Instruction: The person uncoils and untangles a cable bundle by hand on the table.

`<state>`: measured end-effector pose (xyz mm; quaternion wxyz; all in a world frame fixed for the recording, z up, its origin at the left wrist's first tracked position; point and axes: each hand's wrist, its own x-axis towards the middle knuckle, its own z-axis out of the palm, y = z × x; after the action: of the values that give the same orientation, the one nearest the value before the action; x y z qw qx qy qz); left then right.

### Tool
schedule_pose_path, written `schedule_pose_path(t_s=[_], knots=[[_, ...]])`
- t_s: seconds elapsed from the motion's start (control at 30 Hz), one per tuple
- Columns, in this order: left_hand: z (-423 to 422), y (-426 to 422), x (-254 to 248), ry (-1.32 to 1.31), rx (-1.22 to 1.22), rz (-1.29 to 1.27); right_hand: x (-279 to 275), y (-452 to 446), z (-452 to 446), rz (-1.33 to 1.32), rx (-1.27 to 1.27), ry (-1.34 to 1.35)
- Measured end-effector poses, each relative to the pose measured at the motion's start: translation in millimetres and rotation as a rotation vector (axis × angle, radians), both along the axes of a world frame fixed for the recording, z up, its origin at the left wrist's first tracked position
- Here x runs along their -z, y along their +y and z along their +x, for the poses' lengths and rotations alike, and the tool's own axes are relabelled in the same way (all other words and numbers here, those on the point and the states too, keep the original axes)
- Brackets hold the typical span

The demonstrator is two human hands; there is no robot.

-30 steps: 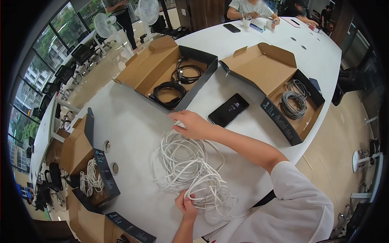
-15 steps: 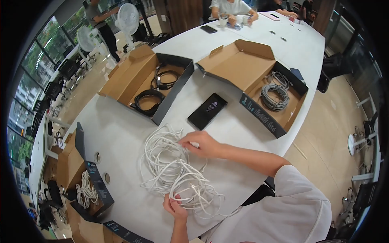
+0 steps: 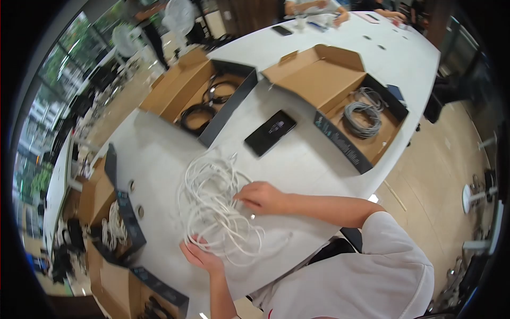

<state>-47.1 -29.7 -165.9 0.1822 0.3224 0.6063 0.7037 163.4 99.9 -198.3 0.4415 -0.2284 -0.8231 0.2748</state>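
A loose tangle of white cables (image 3: 210, 186) lies on the white table in front of me. My left hand (image 3: 203, 256) is at its near left edge, with the fingers closed round a few strands. On the right side of the tangle, my right hand (image 3: 263, 198) is closed, its fingertips pinching a strand. A pale connector shows just below the right hand's fingers. Motion blurs some loops, so single cable ends are hard to follow. Beyond the tangle lies a black phone (image 3: 271, 133).
An open box (image 3: 345, 143) holds coiled grey cables (image 3: 363, 119); another box (image 3: 228, 117) holds black cables (image 3: 198, 118). At left, a box (image 3: 131, 218) contains white cables (image 3: 113, 227). Black items lie in a near box (image 3: 159, 287). People sit at the table's far end.
My left hand has moved left and slightly up, drawing the near loops of white cable with it. My right hand has shifted slightly down. The whole view has tilted a little.
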Motion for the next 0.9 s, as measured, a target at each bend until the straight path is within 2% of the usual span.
schedule_pose_path(t_s=[0.1, 0.2, 0.33, 0.43, 0.47, 0.57, 0.6, 0.67, 0.8, 0.9], knots=[[-10.3, 22.1, -35.4, -0.139, -0.128, 0.209, -5.4, -2.6, 1.6, -0.075, -0.019, -0.047], [-44.3, 29.3, -59.1, -0.100, -0.032, 0.368, -5.3, -3.7, 1.0, -0.157, 0.014, 0.008], [-42.9, 37.5, -98.5, 0.053, -0.077, 0.398, -11.5, -0.1, 2.0, -0.338, 0.067, 0.002], [-49.9, 48.2, -96.4, 0.328, -0.033, 0.245, -3.1, 4.4, 2.2, -0.244, 0.091, -0.056], [-54.4, 48.1, -100.3, 0.452, 0.089, 0.192, -0.8, 4.7, 2.9, -0.222, 0.100, -0.058], [-52.9, 51.9, -82.9, 0.432, 0.145, 0.022, 1.0, 4.5, 1.3, -0.170, 0.119, -0.066], [-62.4, 52.9, -72.1, 0.499, 0.183, -0.014, 1.4, 4.9, 0.7, -0.160, 0.124, -0.067], [-54.3, 53.7, -64.1, 0.505, 0.133, -0.098, 5.1, 5.1, -0.2, -0.176, 0.143, -0.074], [-62.8, 49.3, -17.6, 0.442, 0.081, -0.069, 12.5, 5.0, -4.4, -0.163, 0.160, -0.015], [-90.9, 45.5, 19.5, 0.414, 0.140, -0.122, 11.8, 5.4, -5.2, -0.163, 0.177, -0.003]])
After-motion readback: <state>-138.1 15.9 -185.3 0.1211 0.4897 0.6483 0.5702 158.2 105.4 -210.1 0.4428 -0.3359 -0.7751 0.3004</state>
